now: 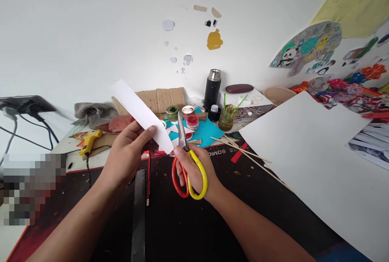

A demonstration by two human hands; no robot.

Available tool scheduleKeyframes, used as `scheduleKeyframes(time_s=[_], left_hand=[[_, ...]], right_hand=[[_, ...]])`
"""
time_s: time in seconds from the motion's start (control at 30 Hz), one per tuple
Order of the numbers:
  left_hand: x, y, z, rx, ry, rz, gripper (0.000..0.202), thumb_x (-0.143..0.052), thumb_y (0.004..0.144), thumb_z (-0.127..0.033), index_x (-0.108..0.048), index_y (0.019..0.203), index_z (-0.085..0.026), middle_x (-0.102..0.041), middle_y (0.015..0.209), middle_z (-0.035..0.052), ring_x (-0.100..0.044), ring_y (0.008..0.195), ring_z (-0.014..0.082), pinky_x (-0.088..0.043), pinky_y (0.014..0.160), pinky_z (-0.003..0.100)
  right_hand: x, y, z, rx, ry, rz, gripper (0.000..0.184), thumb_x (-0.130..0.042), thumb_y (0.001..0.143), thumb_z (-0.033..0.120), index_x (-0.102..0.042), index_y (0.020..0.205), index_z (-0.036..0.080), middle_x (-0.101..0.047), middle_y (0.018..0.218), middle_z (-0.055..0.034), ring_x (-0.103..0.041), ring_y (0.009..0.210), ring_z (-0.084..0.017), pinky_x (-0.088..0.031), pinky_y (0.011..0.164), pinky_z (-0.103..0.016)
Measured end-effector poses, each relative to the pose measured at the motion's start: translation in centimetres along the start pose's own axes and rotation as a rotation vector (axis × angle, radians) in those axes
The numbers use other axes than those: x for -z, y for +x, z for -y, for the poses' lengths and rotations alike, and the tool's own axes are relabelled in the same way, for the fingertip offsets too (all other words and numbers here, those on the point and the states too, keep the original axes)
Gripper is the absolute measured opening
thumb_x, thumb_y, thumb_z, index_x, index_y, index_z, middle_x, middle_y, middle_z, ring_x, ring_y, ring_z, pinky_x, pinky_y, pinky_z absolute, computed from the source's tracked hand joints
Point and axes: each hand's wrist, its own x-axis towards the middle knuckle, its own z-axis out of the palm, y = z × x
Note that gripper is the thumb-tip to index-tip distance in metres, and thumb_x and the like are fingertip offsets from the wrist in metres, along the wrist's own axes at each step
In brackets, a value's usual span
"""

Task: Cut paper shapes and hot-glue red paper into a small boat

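Containers, rear of tabletop (170, 221): green jar (172, 112), open, dark contents; copper-topped jar (188, 110), contents not discernible; red jar (192, 121), red matter showing at the top; small dark pot (214, 112) with a pale cap; glass jar (226, 121) holding upright green sticks above a brownish fill; black flask (212, 89), capped, standing against the wall; beige bowl (275, 93) to the far right, interior hidden. Principal item: paper strip (138, 110), white, long and narrow, raised above the tabletop and slanting up toward the left. Left grip (130, 148): closed on the strip's lower portion, thumb on top, fingers beneath. Right grip (190, 168): closed through the red and yellow loops of the scissors (182, 136), blades pointing up and nearly together, meeting the strip's lower end just right of the left grip. Other items: large white sheet (319, 160) at right; wooden skewers (243, 152) beside it; teal paper (209, 132) under the jars; yellow glue gun (89, 140) at left; black ruler (139, 213) lying below the hands.
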Motion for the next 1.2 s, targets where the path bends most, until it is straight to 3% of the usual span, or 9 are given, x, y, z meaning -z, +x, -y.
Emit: scheduleKeyframes(time_s=[0.3, 0.43, 0.53, 0.73, 0.83, 0.97, 1.07, 1.2], left_hand=[[0.7, 0.1, 1.4, 0.030, 0.041, 0.070, 0.049, -0.096, 0.079, -0.056, -0.079, 0.108, -0.019, -0.078, 0.092, 0.0054, -0.067, 0.072, 0.0180, -0.055, 0.060, 0.026], [0.9, 0.4, 0.8, -0.034, -0.016, 0.019, 0.044, -0.093, 0.083, -0.059, -0.077, 0.094, -0.020, -0.072, 0.079, 0.0025, -0.064, 0.066, 0.0163, -0.052, 0.055, 0.025], [1.5, 1.1, 0.3, -0.052, -0.124, -0.029, 0.042, -0.092, 0.084, -0.058, -0.074, 0.089, -0.020, -0.072, 0.081, 0.0030, -0.065, 0.069, 0.0167, -0.051, 0.054, 0.025], [1.9, 2.2, 0.2, 0.131, -0.357, 0.032, 0.034, -0.092, 0.083, -0.047, -0.075, 0.096, -0.021, -0.078, 0.091, 0.0044, -0.068, 0.067, 0.0169, -0.052, 0.050, 0.025], [1.6, 1.8, 0.3, 0.104, -0.288, 0.071, 0.041, -0.095, 0.079, -0.051, -0.077, 0.097, -0.019, -0.078, 0.092, 0.0058, -0.070, 0.069, 0.0183, -0.055, 0.052, 0.025], [1.6, 1.4, 0.2, 0.003, -0.113, 0.019, 0.046, -0.098, 0.075, -0.053, -0.078, 0.096, -0.018, -0.075, 0.085, 0.0040, -0.068, 0.070, 0.0166, -0.053, 0.053, 0.022], [1.8, 1.4, 0.2, -0.006, -0.008, -0.017, 0.045, -0.100, 0.072, -0.052, -0.079, 0.092, -0.018, -0.072, 0.080, 0.0019, -0.065, 0.067, 0.0156, -0.054, 0.052, 0.023], [3.0, 2.1, 0.3, -0.050, 0.091, -0.001, 0.039, -0.094, 0.080, -0.053, -0.080, 0.093, -0.018, -0.074, 0.081, 0.0034, -0.065, 0.066, 0.0169, -0.055, 0.054, 0.027]], right_hand=[[0.0, 0.0, -0.1, -0.020, -0.028, -0.019, 0.043, -0.073, 0.097, 0.057, -0.053, 0.077, 0.024, -0.056, 0.053, 0.0082, -0.048, 0.034, -0.009, -0.037, 0.035, -0.020], [0.1, 0.0, 0.0, -0.011, -0.030, -0.032, 0.041, -0.074, 0.096, 0.054, -0.054, 0.077, 0.024, -0.056, 0.054, 0.0077, -0.049, 0.035, -0.009, -0.039, 0.036, -0.020], [0.1, -0.1, -0.1, -0.009, -0.013, -0.027, 0.040, -0.075, 0.096, 0.055, -0.055, 0.079, 0.024, -0.056, 0.054, 0.0077, -0.049, 0.035, -0.009, -0.038, 0.036, -0.020], [0.2, -0.1, -0.2, 0.004, 0.023, -0.004, 0.044, -0.076, 0.095, 0.061, -0.057, 0.084, 0.023, -0.056, 0.054, 0.0082, -0.048, 0.034, -0.009, -0.037, 0.035, -0.019], [0.2, 0.0, -0.2, 0.021, 0.009, -0.027, 0.044, -0.075, 0.095, 0.061, -0.056, 0.083, 0.023, -0.055, 0.054, 0.0084, -0.048, 0.034, -0.009, -0.037, 0.035, -0.019], [0.1, -0.1, -0.4, 0.002, -0.041, -0.046, 0.043, -0.075, 0.096, 0.059, -0.057, 0.082, 0.023, -0.056, 0.054, 0.0079, -0.049, 0.035, -0.009, -0.038, 0.036, -0.019], [0.0, -0.3, -0.7, -0.023, -0.102, 0.002, 0.043, -0.076, 0.096, 0.060, -0.059, 0.082, 0.022, -0.056, 0.055, 0.0073, -0.050, 0.036, -0.010, -0.039, 0.036, -0.019], [-0.1, -0.5, -1.0, -0.083, -0.102, 0.117, 0.054, -0.076, 0.093, 0.073, -0.068, 0.092, 0.019, -0.060, 0.056, 0.0057, -0.057, 0.038, -0.012, -0.043, 0.038, -0.021]])
